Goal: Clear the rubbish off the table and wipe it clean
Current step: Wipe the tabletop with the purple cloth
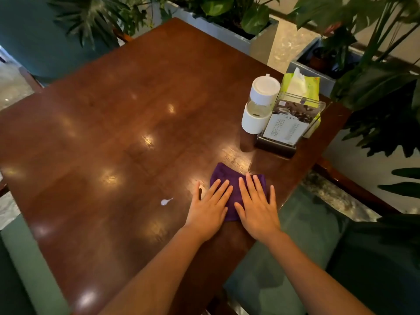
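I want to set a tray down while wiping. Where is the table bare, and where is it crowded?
Bare: the table left of the bottle, beyond the white smear. Crowded: far right corner with bottle, menu stand and tissue pack; both hands press the purple cloth near the right edge.

A purple cloth [236,189] is seen on the glossy reddish-brown desk [127,114], with a white spill [165,201], a white-capped clear bottle [260,104] and a yellow-green tissue pack [304,86].

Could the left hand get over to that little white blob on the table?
Probably yes: the left hand lies flat on the purple cloth, and only bare brown wooden table separates it from the small white blob.
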The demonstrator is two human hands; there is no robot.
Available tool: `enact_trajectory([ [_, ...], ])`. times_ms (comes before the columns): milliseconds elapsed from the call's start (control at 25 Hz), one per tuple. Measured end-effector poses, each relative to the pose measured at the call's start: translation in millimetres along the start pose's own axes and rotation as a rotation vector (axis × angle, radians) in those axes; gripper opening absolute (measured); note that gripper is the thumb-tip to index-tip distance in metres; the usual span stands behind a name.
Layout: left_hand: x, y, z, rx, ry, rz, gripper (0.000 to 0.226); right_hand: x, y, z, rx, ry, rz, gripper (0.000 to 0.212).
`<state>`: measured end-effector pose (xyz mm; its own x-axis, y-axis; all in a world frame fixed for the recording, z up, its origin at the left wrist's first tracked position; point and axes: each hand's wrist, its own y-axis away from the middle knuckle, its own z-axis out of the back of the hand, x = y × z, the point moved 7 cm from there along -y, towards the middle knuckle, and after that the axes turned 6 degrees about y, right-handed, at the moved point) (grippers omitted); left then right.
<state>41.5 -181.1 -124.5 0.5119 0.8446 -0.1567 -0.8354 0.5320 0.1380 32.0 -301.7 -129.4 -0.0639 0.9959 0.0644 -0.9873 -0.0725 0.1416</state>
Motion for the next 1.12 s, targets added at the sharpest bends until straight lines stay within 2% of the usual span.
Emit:
enact_trajectory([
  [80, 3, 1, -6, 0.056, -0.031, 0.022, 0.058, -1, -4, -7, 0.053, 0.005, 0.014, 0.065],
  [160, 2, 0, -2, 0.068, 0.044, 0.004, 0.060, -4, -10, -1, 0.053, -0.050, -0.005, 0.064],
  [240, 19, 5, 12, -0.032, 0.190, 0.039, 0.062, -4, -17, 16, -0.083, -0.059, 0.000, 0.060],
  [280, 40, 13, 20, -0.120, 0.268, 0.119, 0.061, 1, -20, 23, -0.154, -0.018, 0.061, 0.059],
  [360, 103, 46, 29, -0.262, 0.305, 0.324, 0.061, 14, -24, 22, -0.183, 0.084, 0.319, 0.060],
  [440, 171, 92, 21, -0.215, 0.218, 0.486, 0.063, 21, -29, 9, -0.115, 0.166, 0.592, 0.064],
  [480, 198, 115, 13, -0.147, 0.178, 0.531, 0.065, 22, -33, 2, -0.079, 0.187, 0.652, 0.064],
  [560, 225, 139, 2, -0.076, 0.142, 0.553, 0.067, 23, -39, -4, -0.077, 0.187, 0.562, 0.064],
  [720, 227, 141, -5, -0.105, 0.126, 0.544, 0.059, 63, -46, -3, -0.126, 0.066, -0.069, 0.059],
  [800, 229, 142, -6, -0.123, 0.128, 0.541, 0.058, 101, -47, -9, -0.057, -0.027, -0.266, 0.060],
  [880, 232, 143, -7, -0.126, 0.136, 0.540, 0.057, 126, -49, -17, 0.020, -0.060, -0.300, 0.064],
  [960, 232, 142, -7, -0.125, 0.133, 0.534, 0.057, 120, -50, -14, 0.026, -0.056, -0.235, 0.061],
  [1040, 231, 141, -6, -0.132, 0.138, 0.536, 0.058, 100, -54, -2, -0.068, 0.025, -0.073, 0.055],
  [1120, 230, 142, -5, -0.133, 0.137, 0.537, 0.059, 87, -60, 0, -0.061, 0.092, 0.155, 0.057],
])
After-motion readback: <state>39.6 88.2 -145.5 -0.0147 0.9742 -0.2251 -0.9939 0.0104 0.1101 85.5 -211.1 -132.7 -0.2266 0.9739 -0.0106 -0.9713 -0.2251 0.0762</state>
